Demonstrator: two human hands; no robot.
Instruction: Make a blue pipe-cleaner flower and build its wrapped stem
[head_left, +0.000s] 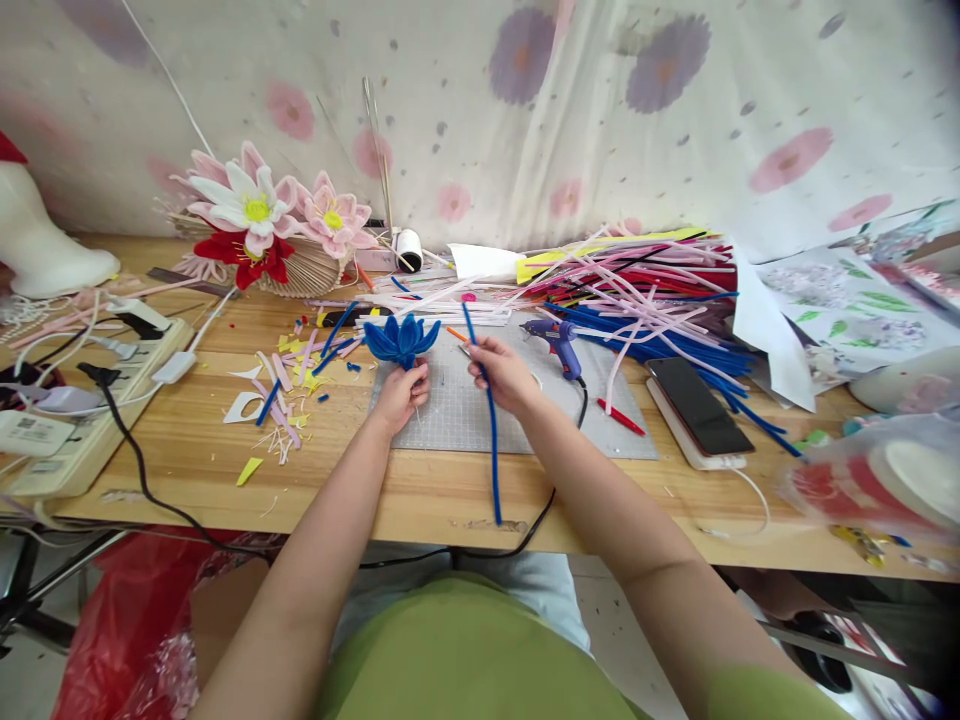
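While one blue flower (pixel 401 340) sits in left hand (pixel 403 392), right hand (pixel 504 372) grips one blue stem (pixel 491 430)

Green top — bare forearms

Your left hand (pixel 403 393) hides the base of the blue flower (pixel 401 338), so its stem cannot be told. Your right hand (pixel 501 372) covers part of the blue pipe cleaner (pixel 491 440). The plastic container (pixel 874 485) at right is blurred, and the worktop (pixel 420 490) runs off both side edges.
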